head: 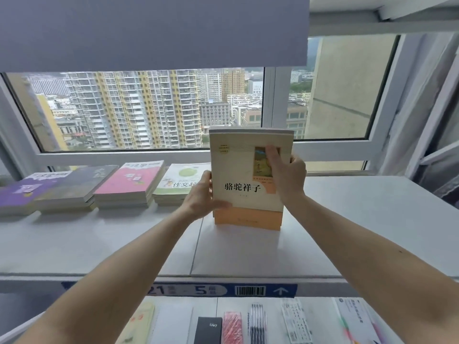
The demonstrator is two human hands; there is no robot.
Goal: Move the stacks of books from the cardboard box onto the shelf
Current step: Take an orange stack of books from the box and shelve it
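I hold a stack of cream-and-orange books (241,175) upright, its lower edge resting on the white shelf top (347,219) below the window. My left hand (201,197) grips the stack's left edge, thumb across the front cover. My right hand (285,170) grips the right edge, fingers on the cover picture. To the left lie several flat stacks: a green-and-white one (178,184), a pink one (131,182), a dark grey one (82,184) and a purple one (22,192). The cardboard box is out of view.
A window (149,108) with a half-lowered grey blind (149,31) rises right behind the shelf top. Along the shelf's front edge runs a blue barcode label (223,290). The lower shelf holds stationery: a black diary (208,328), packs of pens (257,324), envelopes.
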